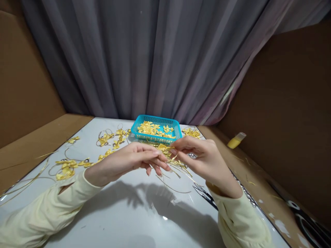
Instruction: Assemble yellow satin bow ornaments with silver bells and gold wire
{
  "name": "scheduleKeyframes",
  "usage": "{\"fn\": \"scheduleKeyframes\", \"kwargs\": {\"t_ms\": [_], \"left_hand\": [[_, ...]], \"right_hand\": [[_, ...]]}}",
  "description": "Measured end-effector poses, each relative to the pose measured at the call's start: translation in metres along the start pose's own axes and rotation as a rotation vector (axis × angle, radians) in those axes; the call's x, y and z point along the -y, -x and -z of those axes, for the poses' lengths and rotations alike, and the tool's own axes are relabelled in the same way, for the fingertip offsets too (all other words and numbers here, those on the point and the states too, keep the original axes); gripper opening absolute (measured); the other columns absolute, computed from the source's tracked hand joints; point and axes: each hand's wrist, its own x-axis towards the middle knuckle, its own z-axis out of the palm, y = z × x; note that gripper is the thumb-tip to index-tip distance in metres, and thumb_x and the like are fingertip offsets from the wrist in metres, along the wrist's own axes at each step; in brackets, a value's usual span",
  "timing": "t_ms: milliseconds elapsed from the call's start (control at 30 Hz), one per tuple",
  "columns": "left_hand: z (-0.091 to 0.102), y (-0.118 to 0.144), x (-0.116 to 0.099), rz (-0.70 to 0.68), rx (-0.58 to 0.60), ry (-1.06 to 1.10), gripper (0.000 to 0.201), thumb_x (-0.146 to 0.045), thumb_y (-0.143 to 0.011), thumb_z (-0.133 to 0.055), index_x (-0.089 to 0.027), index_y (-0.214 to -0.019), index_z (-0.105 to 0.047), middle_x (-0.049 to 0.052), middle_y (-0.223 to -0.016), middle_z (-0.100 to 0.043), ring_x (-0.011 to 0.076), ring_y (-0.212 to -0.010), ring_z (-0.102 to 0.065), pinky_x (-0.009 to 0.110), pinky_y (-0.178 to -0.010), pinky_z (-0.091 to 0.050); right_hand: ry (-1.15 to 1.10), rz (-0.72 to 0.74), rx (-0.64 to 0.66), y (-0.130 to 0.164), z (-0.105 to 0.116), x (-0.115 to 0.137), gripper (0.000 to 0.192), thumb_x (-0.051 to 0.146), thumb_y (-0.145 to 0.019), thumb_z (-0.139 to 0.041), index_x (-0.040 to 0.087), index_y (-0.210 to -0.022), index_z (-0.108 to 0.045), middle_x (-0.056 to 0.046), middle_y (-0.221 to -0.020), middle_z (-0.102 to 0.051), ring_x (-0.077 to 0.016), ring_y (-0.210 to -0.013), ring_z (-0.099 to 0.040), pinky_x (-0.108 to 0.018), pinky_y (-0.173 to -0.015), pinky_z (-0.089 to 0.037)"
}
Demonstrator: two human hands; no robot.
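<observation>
A small yellow ribbon bow is up between my two hands, above the white table. My left hand pinches it between thumb and index finger, with the other fingers loosely extended. From the right, my right hand is closed in a pinch on a thin gold tie at the bow; the fingertips partly cover the exact grip. Beneath the hands lies a bundle of gold wire ties, partly hidden by the fingers.
Behind my hands stands a turquoise basket of yellow bows. Finished-looking bows with rings lie at left, and more bows at back right. Thread snips lie under my right wrist; black-handled scissors and a yellow-filled container are at right.
</observation>
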Motion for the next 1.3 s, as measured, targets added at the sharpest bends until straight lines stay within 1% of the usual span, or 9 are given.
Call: {"fn": "scheduleKeyframes", "kwargs": {"t_ms": [167, 433, 667, 800, 867, 967, 1067, 1167, 1300], "left_hand": [[-0.005, 0.004, -0.005, -0.034, -0.064, -0.173, 0.025, -0.031, -0.089, -0.048, -0.015, -0.081, -0.066, 0.004, -0.085, -0.071, 0.0104, -0.068, -0.062, 0.019, -0.061, -0.044], [-0.018, 0.011, 0.011, -0.375, -0.523, -1.08, 0.023, -0.025, -0.082, -0.048, -0.016, -0.064, -0.058, -0.004, -0.044, -0.051, 0.0071, -0.039, -0.041, 0.021, -0.045, -0.031], [-0.007, 0.007, -0.001, -0.057, -0.353, -0.589, 0.033, -0.043, -0.084, -0.05, -0.018, -0.063, -0.047, -0.009, -0.032, -0.04, 0.0066, -0.03, -0.038, 0.018, -0.038, -0.029], [-0.003, 0.007, -0.006, -0.034, -0.265, -0.328, 0.038, -0.044, -0.085, -0.048, -0.019, -0.059, -0.039, -0.011, -0.032, -0.033, 0.0069, -0.029, -0.043, 0.018, -0.038, -0.033], [-0.003, 0.008, -0.005, -0.144, -0.322, -0.381, 0.039, -0.044, -0.088, -0.043, -0.019, -0.058, -0.039, -0.008, -0.036, -0.04, 0.0081, -0.032, -0.047, 0.019, -0.039, -0.036], [0.001, 0.008, 0.002, -0.563, -0.519, -0.748, 0.024, -0.036, -0.085, -0.054, -0.018, -0.071, -0.049, 0.0, -0.059, -0.061, 0.0113, -0.052, -0.057, 0.023, -0.05, -0.045], [0.008, 0.005, 0.011, -0.983, -0.393, -1.167, 0.032, -0.027, -0.073, -0.07, -0.019, -0.098, -0.052, 0.006, -0.092, -0.065, 0.0188, -0.086, -0.062, 0.031, -0.076, -0.05], [0.012, 0.002, 0.018, -1.12, -0.403, -1.351, 0.038, -0.016, -0.076, -0.066, -0.021, -0.109, -0.048, 0.006, -0.099, -0.063, 0.0182, -0.091, -0.06, 0.032, -0.078, -0.049], [0.009, 0.004, 0.018, -1.12, -0.455, -1.379, 0.027, -0.008, -0.078, -0.061, -0.022, -0.101, -0.053, 0.003, -0.091, -0.064, 0.014, -0.081, -0.061, 0.026, -0.071, -0.051]], "right_hand": [[0.039, 0.04, 0.014, 0.0, 0.001, 0.001, 0.011, 0.006, -0.074, -0.054, 0.013, -0.075, -0.062, -0.003, -0.066, -0.066, -0.0092, -0.055, -0.058, -0.02, -0.053, -0.048], [0.068, 0.077, 0.056, 0.002, 0.001, 0.006, 0.011, 0.008, -0.074, -0.054, 0.016, -0.073, -0.061, 0.0, -0.064, -0.066, -0.008, -0.053, -0.059, -0.018, -0.053, -0.048], [0.145, 0.099, 0.017, 0.002, -0.002, 0.005, 0.011, 0.01, -0.075, -0.053, 0.017, -0.072, -0.06, 0.001, -0.059, -0.063, -0.0083, -0.049, -0.055, -0.019, -0.047, -0.043], [0.141, 0.129, -0.009, 0.002, -0.003, 0.004, 0.012, 0.007, -0.072, -0.054, 0.016, -0.071, -0.062, 0.001, -0.059, -0.064, -0.0073, -0.049, -0.056, -0.018, -0.05, -0.045], [0.098, 0.097, -0.013, 0.002, -0.004, 0.004, 0.013, 0.006, -0.071, -0.054, 0.016, -0.07, -0.062, 0.001, -0.059, -0.064, -0.0079, -0.05, -0.059, -0.018, -0.051, -0.048], [0.003, -0.004, -0.03, 0.001, -0.005, 0.005, 0.014, 0.005, -0.071, -0.054, 0.015, -0.069, -0.063, 0.001, -0.059, -0.065, -0.0096, -0.051, -0.063, -0.017, -0.048, -0.049], [-0.069, -0.076, -0.049, 0.0, -0.005, 0.008, 0.013, 0.005, -0.07, -0.055, 0.015, -0.068, -0.063, 0.0, -0.058, -0.065, -0.0111, -0.05, -0.064, -0.017, -0.046, -0.05], [-0.115, -0.119, -0.045, 0.0, -0.003, 0.011, 0.013, 0.006, -0.07, -0.056, 0.016, -0.067, -0.064, 0.001, -0.058, -0.065, -0.0123, -0.051, -0.065, -0.019, -0.047, -0.052], [-0.15, -0.136, -0.03, 0.0, -0.003, 0.012, 0.013, 0.006, -0.07, -0.056, 0.016, -0.068, -0.063, 0.0, -0.057, -0.065, -0.0124, -0.05, -0.065, -0.019, -0.046, -0.052]]}}
